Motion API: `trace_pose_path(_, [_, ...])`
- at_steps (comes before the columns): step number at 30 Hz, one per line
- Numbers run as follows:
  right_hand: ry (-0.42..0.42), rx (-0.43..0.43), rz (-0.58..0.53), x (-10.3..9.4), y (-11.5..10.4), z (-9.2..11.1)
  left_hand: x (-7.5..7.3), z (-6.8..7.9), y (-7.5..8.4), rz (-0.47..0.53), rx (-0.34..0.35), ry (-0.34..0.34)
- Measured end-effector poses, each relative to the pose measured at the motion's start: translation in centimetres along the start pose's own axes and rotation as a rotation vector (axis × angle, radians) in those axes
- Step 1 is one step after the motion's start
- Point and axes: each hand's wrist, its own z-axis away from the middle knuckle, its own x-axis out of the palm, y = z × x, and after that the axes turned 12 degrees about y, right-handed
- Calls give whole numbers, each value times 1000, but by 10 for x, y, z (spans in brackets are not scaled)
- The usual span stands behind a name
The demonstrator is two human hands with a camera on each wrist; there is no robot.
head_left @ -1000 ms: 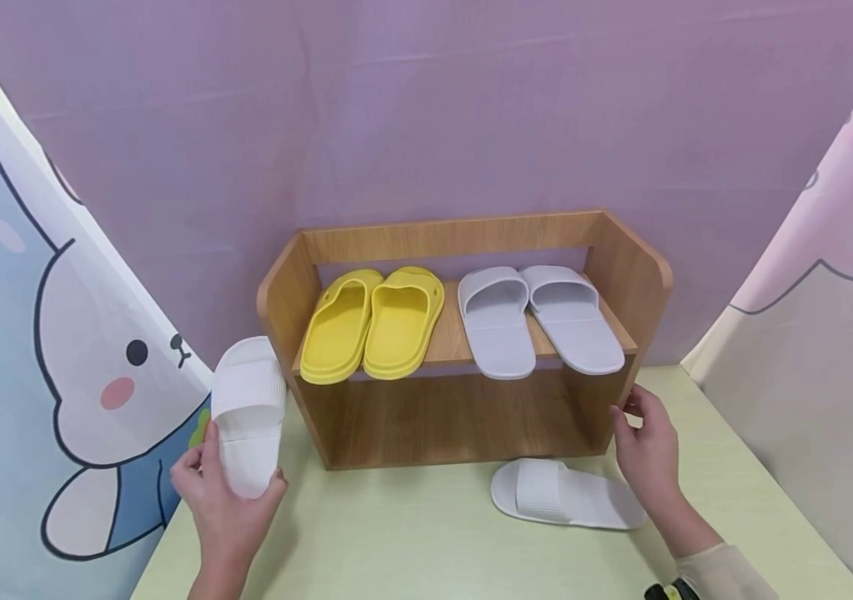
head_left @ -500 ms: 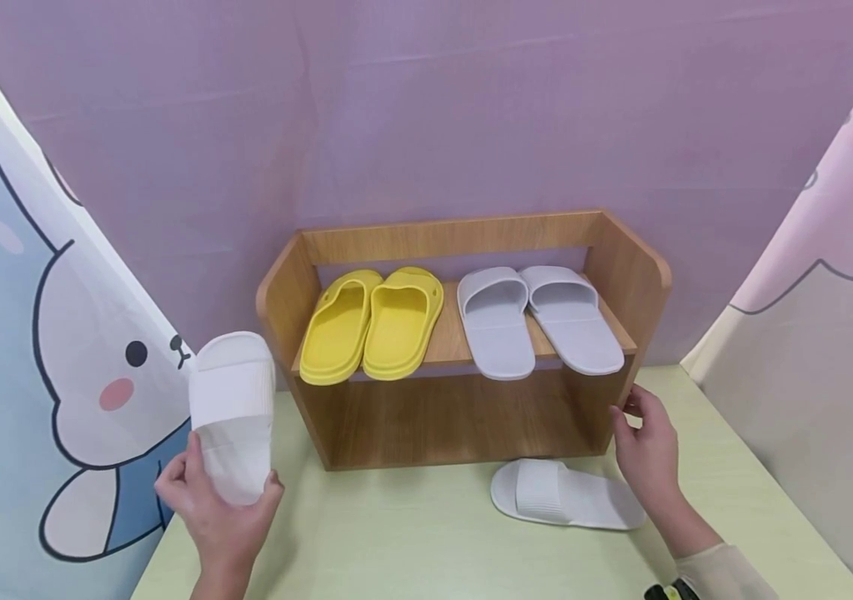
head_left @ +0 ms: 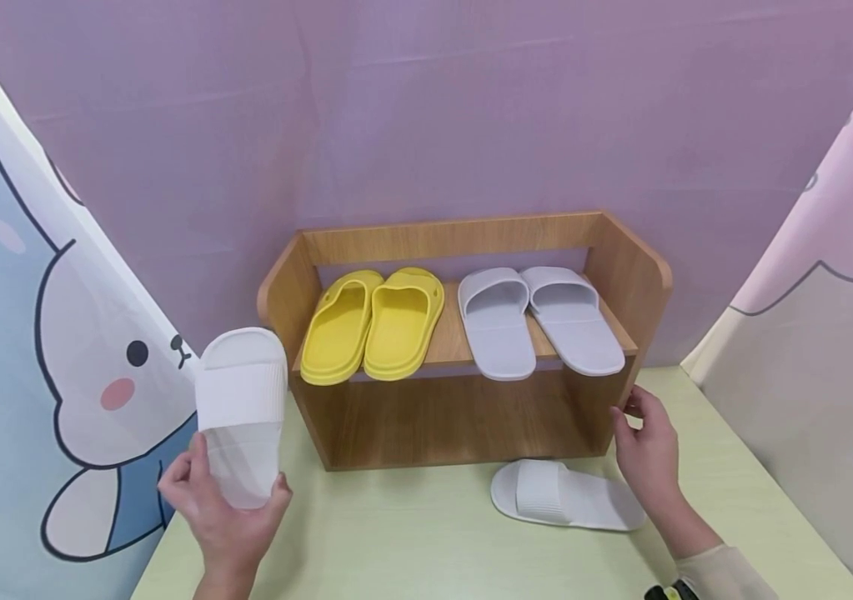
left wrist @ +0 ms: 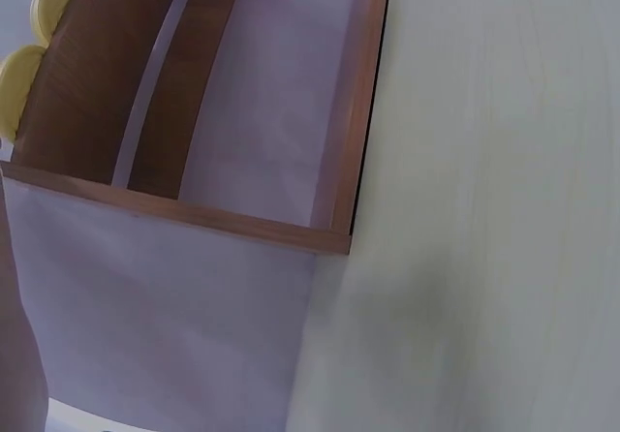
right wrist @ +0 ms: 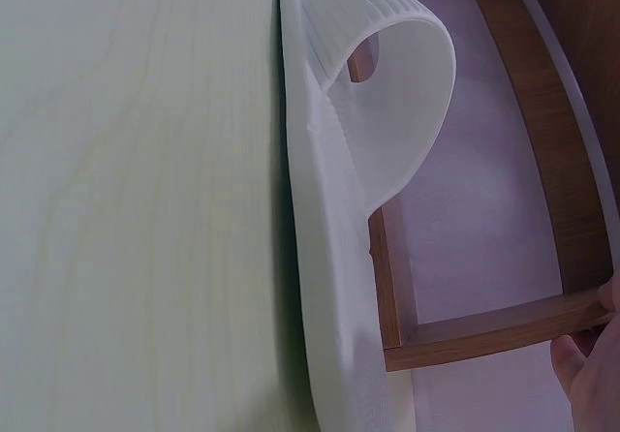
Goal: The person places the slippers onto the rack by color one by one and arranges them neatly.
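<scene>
My left hand (head_left: 227,521) grips a white slipper (head_left: 241,396) by its heel end, thumb on one side and fingers on the other. The slipper is raised off the table, toe pointing away, just left of the wooden shoe rack (head_left: 464,454). At the rack's right side, my right hand (head_left: 649,446) pinches the front edge of the side panel; the right wrist view shows fingertips (right wrist: 567,354) at that edge. A second white slipper (head_left: 542,492) lies sideways on the table before the rack, toe to the left. In the left wrist view the held slipper is out of sight.
On the rack's upper shelf stand a yellow pair of slippers (head_left: 399,329) at left and a pale grey pair (head_left: 499,337) at right. Purple cloth (head_left: 426,108) hangs behind. Cartoon-printed cloths (head_left: 96,375) flank the light table (head_left: 396,542).
The left hand has swung the white slipper left, then partly back right, and its toe now points more squarely away. My right hand and everything on the rack have stayed put.
</scene>
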Motion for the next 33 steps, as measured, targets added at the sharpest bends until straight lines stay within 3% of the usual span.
trace_pose_path(10, [-1, 2, 3, 0, 0, 0, -4, -4, 21, -23, -53, -189])
trace_pose_path(18, [-1, 5, 5, 0, 1, 0, 1, 1, 33, 44, 38, -227])
trace_pose_path(24, [-9, 8, 3, 0, 0, 0, 12, 12, 38, 136, 139, -204])
trace_pose_path(28, [-13, 8, -3, -1, -1, 0, 19, 17, 41, 224, 180, -190])
trace_pose_path(33, [-6, 9, 3, 0, 0, 0, 22, 23, 46, 251, 209, -227])
